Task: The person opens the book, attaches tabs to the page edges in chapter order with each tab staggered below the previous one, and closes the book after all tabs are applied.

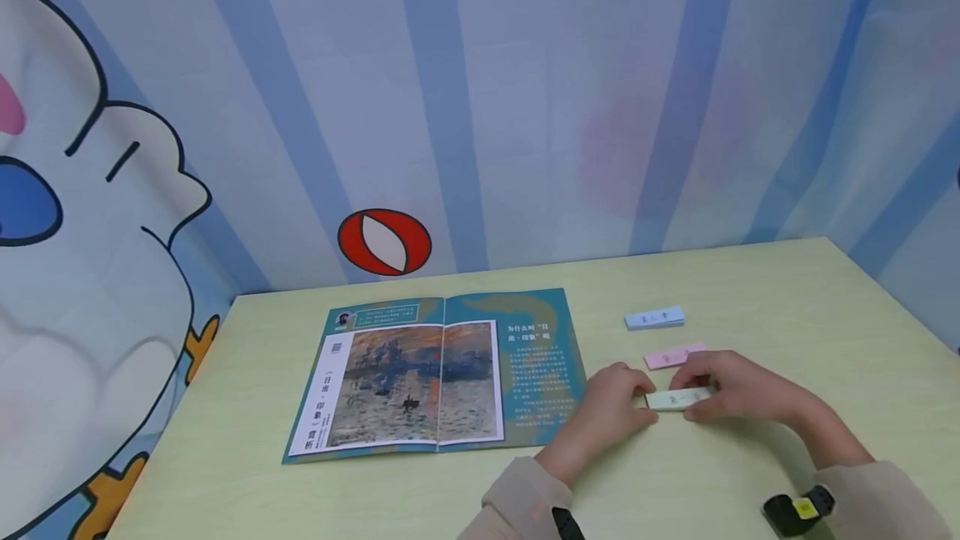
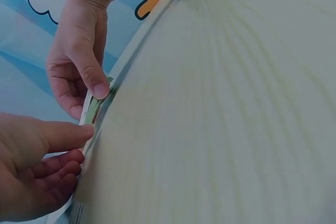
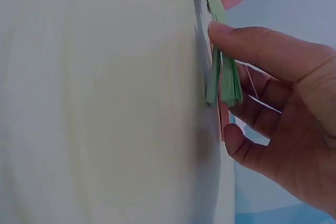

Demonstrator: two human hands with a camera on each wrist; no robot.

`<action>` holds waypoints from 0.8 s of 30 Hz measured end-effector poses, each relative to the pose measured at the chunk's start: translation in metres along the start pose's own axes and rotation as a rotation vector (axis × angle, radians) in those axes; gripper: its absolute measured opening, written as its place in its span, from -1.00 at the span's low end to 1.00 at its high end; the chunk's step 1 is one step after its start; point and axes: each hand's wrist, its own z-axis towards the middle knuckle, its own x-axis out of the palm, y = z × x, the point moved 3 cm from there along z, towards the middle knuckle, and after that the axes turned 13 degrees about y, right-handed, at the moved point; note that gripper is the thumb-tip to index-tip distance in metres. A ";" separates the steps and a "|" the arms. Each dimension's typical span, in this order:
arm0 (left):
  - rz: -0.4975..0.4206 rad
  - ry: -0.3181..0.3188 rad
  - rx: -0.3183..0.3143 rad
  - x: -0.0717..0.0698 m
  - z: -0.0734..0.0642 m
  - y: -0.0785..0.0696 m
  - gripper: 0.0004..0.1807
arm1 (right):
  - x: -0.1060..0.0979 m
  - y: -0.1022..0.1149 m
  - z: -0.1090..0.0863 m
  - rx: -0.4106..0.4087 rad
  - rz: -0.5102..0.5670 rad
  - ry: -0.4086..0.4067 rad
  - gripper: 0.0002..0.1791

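Observation:
A folded pale green paper strip [image 1: 666, 399] with writing on its face is held low over the table between both hands. My left hand [image 1: 611, 407] pinches its left end between thumb and fingers. At the other end, my right hand [image 1: 738, 390] grips it with thumb and fingertips. Several layers of the green paper [image 3: 229, 80] fan apart beyond the right thumb in the right wrist view. Just behind it lies a pink folded strip [image 1: 663, 357], partly covered by the right hand. Farther back is a blue folded strip [image 1: 655, 318], also with writing.
Left of the hands, an open booklet [image 1: 540, 407] with a printed harbour painting lies on the pale wooden table [image 1: 360, 498]. A striped blue cloth backdrop [image 1: 517, 107] with cartoon figures rises behind the table and along its sides.

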 end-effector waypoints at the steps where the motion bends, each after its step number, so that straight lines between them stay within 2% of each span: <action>1: -0.015 0.007 -0.001 -0.001 0.000 0.001 -0.78 | 0.000 0.001 0.000 -0.003 -0.005 -0.002 -0.76; 8: -0.100 0.043 -0.015 -0.007 -0.006 0.005 -0.82 | 0.001 0.014 0.004 -0.037 -0.057 -0.028 -0.78; 15: -0.130 0.033 0.001 -0.017 -0.017 0.008 -0.80 | 0.002 0.028 0.009 -0.082 -0.069 -0.035 -0.80; 21: -0.231 0.047 0.003 -0.024 -0.028 0.010 -0.83 | 0.003 0.042 0.011 -0.111 -0.087 -0.044 -0.79; 24: -0.251 0.044 0.004 -0.028 -0.034 0.010 -0.84 | 0.004 0.050 0.012 -0.127 -0.093 -0.047 -0.79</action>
